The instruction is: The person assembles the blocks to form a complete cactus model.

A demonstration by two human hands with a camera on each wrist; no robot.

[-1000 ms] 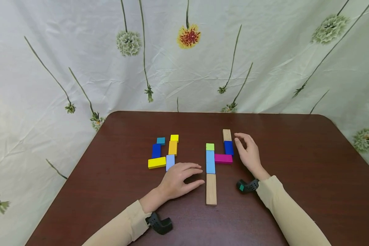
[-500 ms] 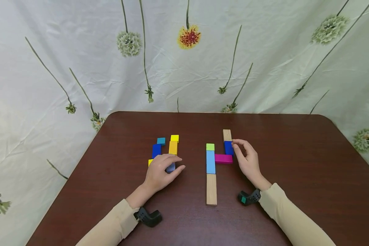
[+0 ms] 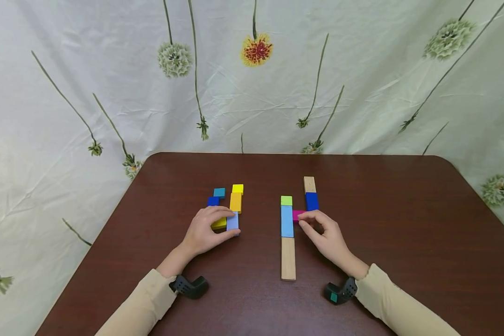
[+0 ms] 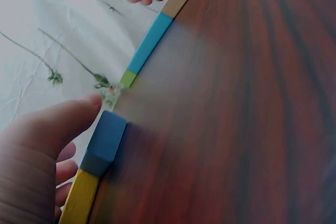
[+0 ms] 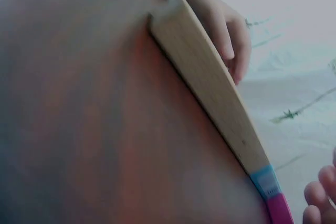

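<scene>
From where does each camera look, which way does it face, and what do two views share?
Head: worn on the head, facing forward and down at the table and flowered cloth; left hand, right hand and sleeves show.
Left wrist: worn there, facing the periwinkle block and yellow block; left hand shows close, right hand at top.
Right wrist: worn there, facing the long wooden block; right hand's fingertips show lower right, left hand at top.
Both wrist views share the long wooden block.

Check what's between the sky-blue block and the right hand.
The exposed end of the magenta block, beside the sky-blue block, in head view; the right hand hides the rest.
</scene>
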